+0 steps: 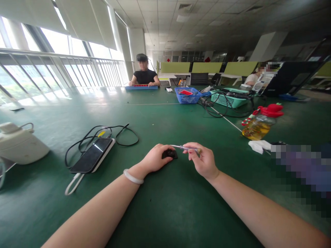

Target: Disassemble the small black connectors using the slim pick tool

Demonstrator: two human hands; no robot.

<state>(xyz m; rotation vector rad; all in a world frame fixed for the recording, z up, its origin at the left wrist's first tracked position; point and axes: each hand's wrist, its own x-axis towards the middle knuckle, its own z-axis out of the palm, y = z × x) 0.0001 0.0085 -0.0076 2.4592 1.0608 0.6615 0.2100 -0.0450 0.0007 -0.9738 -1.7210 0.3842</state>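
Note:
On the green table, my left hand (156, 157) is closed around a small black part (169, 154), fingers on its far side and thumb on its near side. What exactly the part is I cannot make out. My right hand (203, 161) grips a slim screwdriver (186, 148) with a clear handle, its shaft pointing left. The screwdriver's tip is near the upper edge of the black part, by my left fingertips; whether it touches is unclear. A white bangle (133, 176) circles my left wrist.
Left of my hands lie a black phone-like device (93, 155) with a cable (128, 128) and a white container (22, 144). Ahead stand a blue basket (187, 97) and a green basket (227, 100). To the right is a red-capped bottle (258, 126). A person (144, 75) sits across the table.

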